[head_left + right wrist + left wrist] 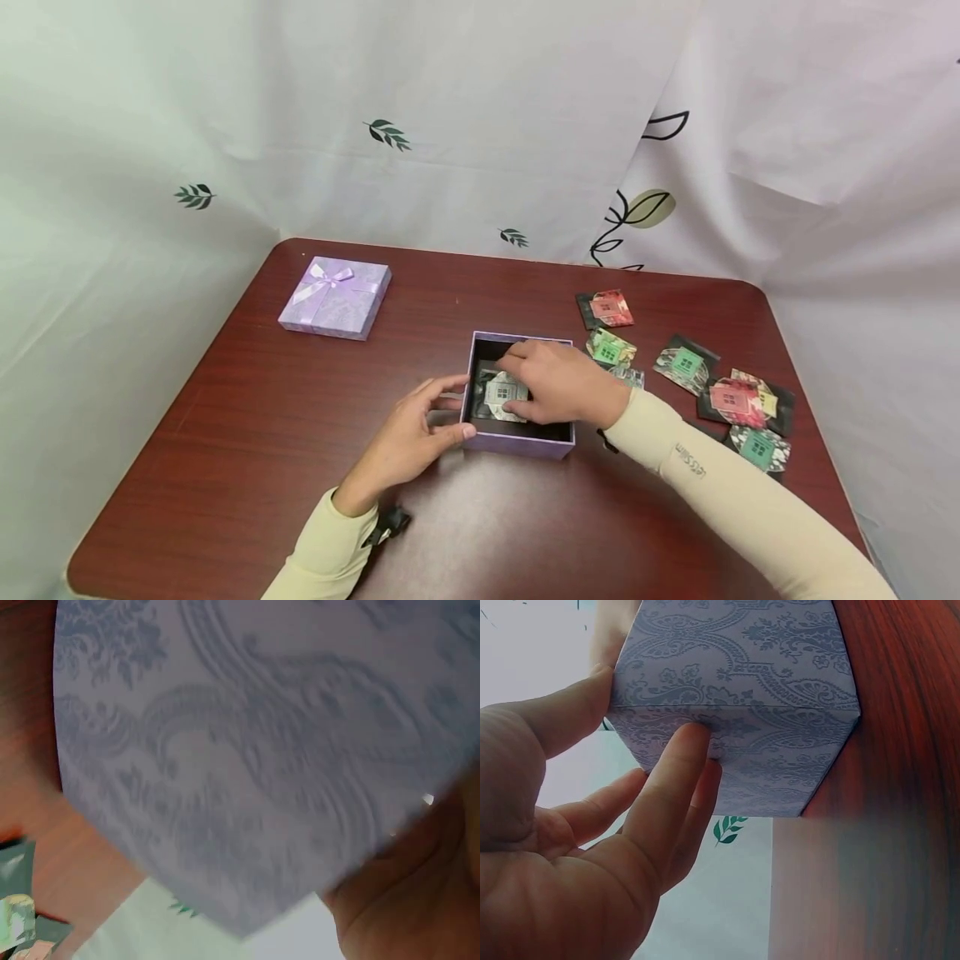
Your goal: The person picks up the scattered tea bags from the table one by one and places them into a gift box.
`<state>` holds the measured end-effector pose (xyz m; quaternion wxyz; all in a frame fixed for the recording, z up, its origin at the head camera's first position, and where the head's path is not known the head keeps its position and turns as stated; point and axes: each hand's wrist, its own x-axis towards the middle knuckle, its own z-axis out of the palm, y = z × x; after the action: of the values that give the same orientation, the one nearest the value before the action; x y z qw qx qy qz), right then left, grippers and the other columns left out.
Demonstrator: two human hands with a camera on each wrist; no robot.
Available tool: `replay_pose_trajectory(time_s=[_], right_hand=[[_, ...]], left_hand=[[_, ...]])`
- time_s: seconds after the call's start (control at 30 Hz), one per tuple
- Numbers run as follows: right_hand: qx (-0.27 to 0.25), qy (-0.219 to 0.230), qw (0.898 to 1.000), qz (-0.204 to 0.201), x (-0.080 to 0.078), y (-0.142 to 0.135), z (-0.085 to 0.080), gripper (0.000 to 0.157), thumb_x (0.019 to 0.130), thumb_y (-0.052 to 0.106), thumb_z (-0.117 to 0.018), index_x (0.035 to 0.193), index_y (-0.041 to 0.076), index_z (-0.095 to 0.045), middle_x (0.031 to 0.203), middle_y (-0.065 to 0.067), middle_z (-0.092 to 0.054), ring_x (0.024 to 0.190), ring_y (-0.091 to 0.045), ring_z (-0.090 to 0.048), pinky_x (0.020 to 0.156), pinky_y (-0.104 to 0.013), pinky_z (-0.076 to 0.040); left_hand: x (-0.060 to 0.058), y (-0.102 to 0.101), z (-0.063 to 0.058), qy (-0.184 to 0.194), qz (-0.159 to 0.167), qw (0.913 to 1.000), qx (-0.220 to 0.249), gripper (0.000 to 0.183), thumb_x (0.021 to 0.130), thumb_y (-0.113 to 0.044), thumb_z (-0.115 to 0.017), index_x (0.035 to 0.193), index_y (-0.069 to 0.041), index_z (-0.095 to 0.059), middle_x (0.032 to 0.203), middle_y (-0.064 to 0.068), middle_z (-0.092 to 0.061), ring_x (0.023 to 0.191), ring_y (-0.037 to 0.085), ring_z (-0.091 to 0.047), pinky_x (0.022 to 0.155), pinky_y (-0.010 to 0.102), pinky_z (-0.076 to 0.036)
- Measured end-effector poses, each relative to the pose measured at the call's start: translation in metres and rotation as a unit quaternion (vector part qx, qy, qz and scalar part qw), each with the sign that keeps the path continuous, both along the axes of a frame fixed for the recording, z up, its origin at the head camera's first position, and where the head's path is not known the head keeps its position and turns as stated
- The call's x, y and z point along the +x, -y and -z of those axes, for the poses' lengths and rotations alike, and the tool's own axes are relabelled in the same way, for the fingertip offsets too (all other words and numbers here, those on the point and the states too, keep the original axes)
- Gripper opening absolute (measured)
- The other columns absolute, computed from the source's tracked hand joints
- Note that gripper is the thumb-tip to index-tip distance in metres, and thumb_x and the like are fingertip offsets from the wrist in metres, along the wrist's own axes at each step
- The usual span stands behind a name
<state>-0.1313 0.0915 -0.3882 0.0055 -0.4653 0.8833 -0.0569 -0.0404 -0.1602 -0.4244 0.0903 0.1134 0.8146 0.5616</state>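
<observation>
A lidless purple box (517,445) with a black inside stands mid-table; its patterned walls (735,652) fill much of both wrist views. Inside lies a flat dark sachet (495,398) with a pale grey label. My left hand (408,437) touches the box's left side with fairly straight fingers, the thumb by the near left corner. From the right, my right hand (558,383) reaches over the rim into the box. Its thumb and forefinger are spread over the sachet, and the other fingertips are hidden. In the right wrist view the box wall blocks most of that hand.
The box's lid (330,304), purple with a ribbon bow, lies at the back left. Right of the box several sachets are spread, among them a red one (606,308), a green one (686,364) and an overlapping red one (731,402). White curtains (450,183) stand behind the table.
</observation>
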Motion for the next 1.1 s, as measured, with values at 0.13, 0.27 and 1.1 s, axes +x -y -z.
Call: replay_pose_trajectory(time_s=[0.13,0.27,1.1], right_hand=[[-0.047,0.018,0.999,0.011,-0.001,-0.018,-0.012,0.053,0.092,0.044,-0.080,0.132,0.010,-0.072,0.126,-0.005,-0.072,0.112,-0.021,-0.071,0.098,-0.041,-0.061],[-0.086,0.020,0.996,0.030,-0.004,-0.039,-0.020,0.053,0.092,0.043,-0.080,0.132,0.009,-0.071,0.126,-0.005,-0.072,0.114,-0.021,-0.070,0.100,-0.043,-0.060],[-0.030,0.062,0.979,0.193,-0.006,-0.144,0.043,0.071,0.083,0.041,-0.087,0.137,0.000,-0.066,0.138,-0.022,-0.067,0.130,-0.042,-0.062,0.107,-0.061,-0.052]], left_hand=[[0.000,0.000,0.000,0.002,-0.002,1.0000,0.003,0.068,0.090,-0.014,-0.086,0.151,-0.007,-0.056,0.142,0.018,-0.062,0.124,0.036,-0.068,0.091,0.034,-0.063],[0.001,-0.001,-0.001,0.003,-0.005,1.0000,0.002,0.068,0.090,-0.013,-0.086,0.150,-0.007,-0.056,0.141,0.018,-0.063,0.124,0.036,-0.069,0.090,0.032,-0.063],[0.003,-0.001,0.000,-0.006,-0.007,1.0000,-0.003,0.068,0.089,-0.015,-0.087,0.150,-0.009,-0.057,0.138,0.018,-0.064,0.123,0.035,-0.069,0.089,0.026,-0.062]])
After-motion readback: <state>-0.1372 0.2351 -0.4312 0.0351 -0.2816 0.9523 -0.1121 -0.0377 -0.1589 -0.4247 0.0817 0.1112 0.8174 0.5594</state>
